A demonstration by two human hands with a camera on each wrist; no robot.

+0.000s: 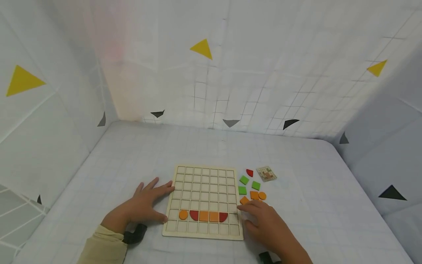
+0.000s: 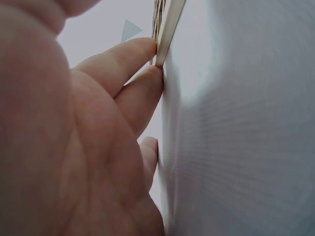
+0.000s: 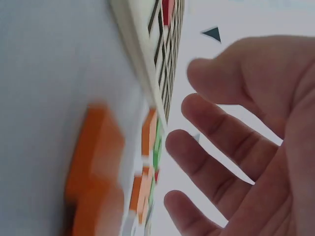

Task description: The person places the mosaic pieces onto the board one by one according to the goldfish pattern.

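- Board [image 1: 205, 189], pale and gridded, lies flat on the tabletop [image 1: 306, 220]; its far edge runs roughly along the tabletop's far edge, and we see no clearly longer side, so no long axis stands out.
- Five pieces form a straight line in the second row from the board's near edge, its long axis running left to right, parallel to that edge.
- From the left, we count an orange disc [image 1: 183, 214], a red quarter-round [image 1: 194, 215], two orange squares [image 1: 209, 216] and another red quarter-round [image 1: 223, 217].
- Both quarter-rounds keep a straight side toward the far edge; their curves face outward and near, one to the left, one to the right.
- Our left hand [image 1: 145, 203] has a released grip, fingers spread, fingertips and thumb against the board's left edge.
- Our right hand [image 1: 265, 222] is beside the board's right edge, toward its near right corner; its grip is relaxed, and we see nothing grasped.
- Orange pieces [image 3: 96, 152], blurred, lie close to that hand in the right wrist view.
- Off the board's right edge we see three loose green squares [image 1: 244, 180], an orange disc and a square, a partly covered orange piece [image 1: 244, 200] and, farthest back, a red quarter-round, its corner pointing away to the right.
- Patterned card [image 1: 266, 173] lies beyond them, turned slightly askew to the tabletop's far edge.
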